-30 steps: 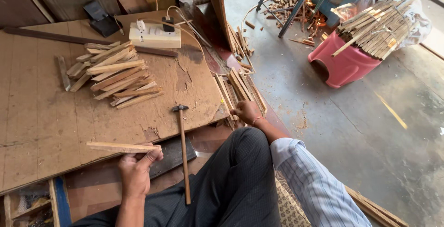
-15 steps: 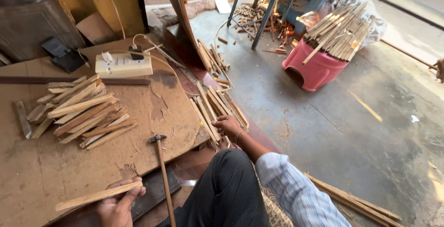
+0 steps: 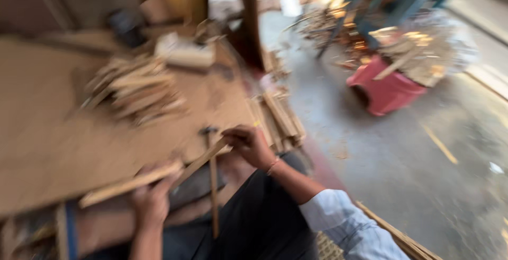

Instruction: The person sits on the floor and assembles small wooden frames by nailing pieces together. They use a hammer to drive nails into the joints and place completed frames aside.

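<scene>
Two wooden strips in hand at the bench edge, hammer idle.
Left hand (image 3: 151,199) grips one strip (image 3: 127,185); right hand (image 3: 253,144) grips a second strip (image 3: 203,159). Hammer (image 3: 211,180) lies untouched on the bench (image 3: 47,149); strip pile (image 3: 137,88) remains.

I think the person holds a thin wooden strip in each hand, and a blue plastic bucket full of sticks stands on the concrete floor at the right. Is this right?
Not quite: the plastic bucket is red, not blue, as the head view shows. The rest holds: the left hand and the right hand each hold a thin wooden strip, and the bucket full of sticks stands on the concrete floor at the right.
</scene>
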